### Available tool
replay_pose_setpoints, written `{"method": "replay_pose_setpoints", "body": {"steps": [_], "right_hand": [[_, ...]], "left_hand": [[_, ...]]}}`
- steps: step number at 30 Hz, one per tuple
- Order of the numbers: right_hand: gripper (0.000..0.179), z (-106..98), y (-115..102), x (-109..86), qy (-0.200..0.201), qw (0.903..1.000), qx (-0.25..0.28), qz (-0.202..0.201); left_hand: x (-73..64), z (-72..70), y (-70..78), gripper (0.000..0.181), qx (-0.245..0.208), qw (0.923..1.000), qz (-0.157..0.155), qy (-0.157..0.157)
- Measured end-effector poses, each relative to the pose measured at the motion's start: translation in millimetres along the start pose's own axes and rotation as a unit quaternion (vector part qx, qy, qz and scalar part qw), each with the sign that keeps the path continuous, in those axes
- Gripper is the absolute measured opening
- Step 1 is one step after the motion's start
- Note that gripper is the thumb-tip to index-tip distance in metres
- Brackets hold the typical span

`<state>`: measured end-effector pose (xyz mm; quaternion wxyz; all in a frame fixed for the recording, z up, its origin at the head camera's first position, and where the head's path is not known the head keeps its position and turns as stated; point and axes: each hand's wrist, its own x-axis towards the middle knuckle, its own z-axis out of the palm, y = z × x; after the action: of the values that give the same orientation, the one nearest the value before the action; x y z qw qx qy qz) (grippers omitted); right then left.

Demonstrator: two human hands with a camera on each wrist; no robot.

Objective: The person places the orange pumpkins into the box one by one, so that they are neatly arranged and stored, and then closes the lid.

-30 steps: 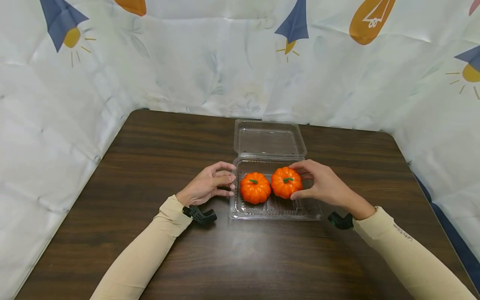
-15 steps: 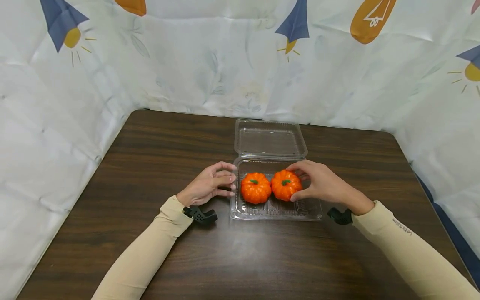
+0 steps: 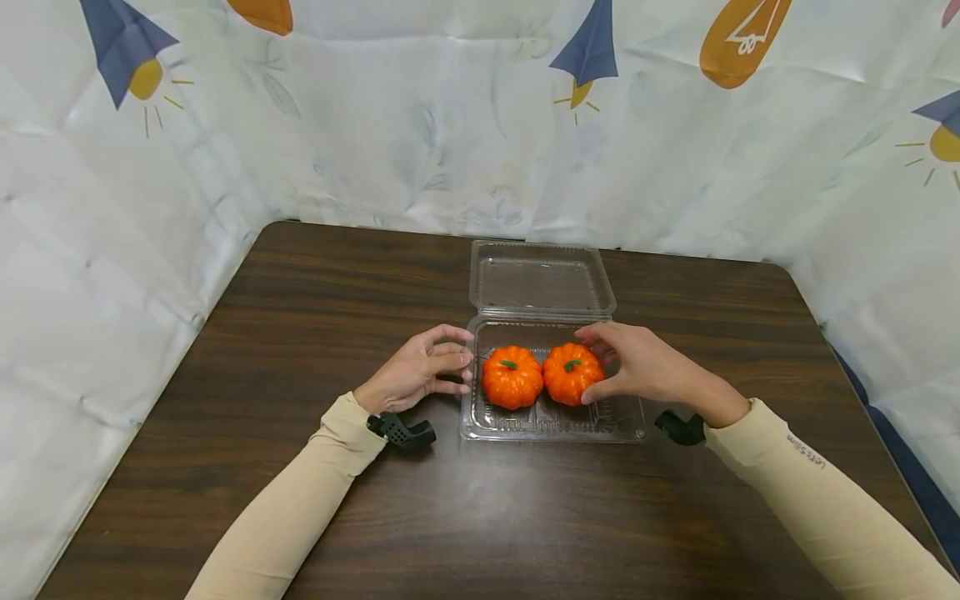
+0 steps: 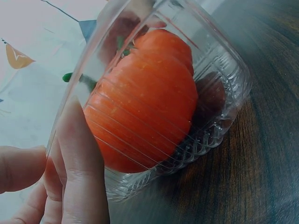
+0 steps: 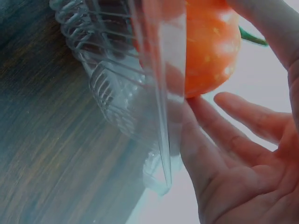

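Two glossy orange toy pumpkins with green stems sit side by side in a clear plastic clamshell container [image 3: 555,433]. My left hand [image 3: 420,367] is at the container's left rim; in the left wrist view its thumb and fingers pinch the rim beside the left pumpkin [image 4: 145,107]. Around the right pumpkin [image 3: 572,375], my right hand [image 3: 637,367] has its thumb at the near side and its fingers at the far side. Seen from the right wrist, that pumpkin [image 5: 212,51] stands partly above the rim, between thumb and fingers. Its lower part shows only blurred through the plastic.
The container's lid [image 3: 540,279] lies folded back toward the far edge of the dark wooden table [image 3: 360,275]. A white printed curtain [image 3: 420,125] hangs behind and at both sides. Each wrist carries a black band.
The right pumpkin has shifted slightly toward me and its stem has turned, with my right hand still around it. The left hand and the container have stayed in place.
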<state>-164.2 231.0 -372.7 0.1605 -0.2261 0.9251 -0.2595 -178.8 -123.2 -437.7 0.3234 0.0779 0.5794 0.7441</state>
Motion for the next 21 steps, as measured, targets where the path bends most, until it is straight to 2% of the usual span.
{"method": "replay_pose_setpoints", "body": {"steps": [3,11,21], "right_hand": [[0.093,-2,0,-2.3,0.000,1.0000,0.001,0.002],[0.090,-4,0,-10.0,-0.001,1.0000,0.005,-0.001],[0.083,-10,2,-23.4,0.028,0.9993,0.013,-0.019]], "left_hand": [[0.3,-0.2,-0.1,0.038,0.001,1.0000,0.001,0.000],[-0.6,-1.0,-0.2,0.039,0.008,0.9999,0.006,-0.002],[-1.1,-1.2,-1.2,0.040,0.008,0.9999,0.008,-0.003]]}}
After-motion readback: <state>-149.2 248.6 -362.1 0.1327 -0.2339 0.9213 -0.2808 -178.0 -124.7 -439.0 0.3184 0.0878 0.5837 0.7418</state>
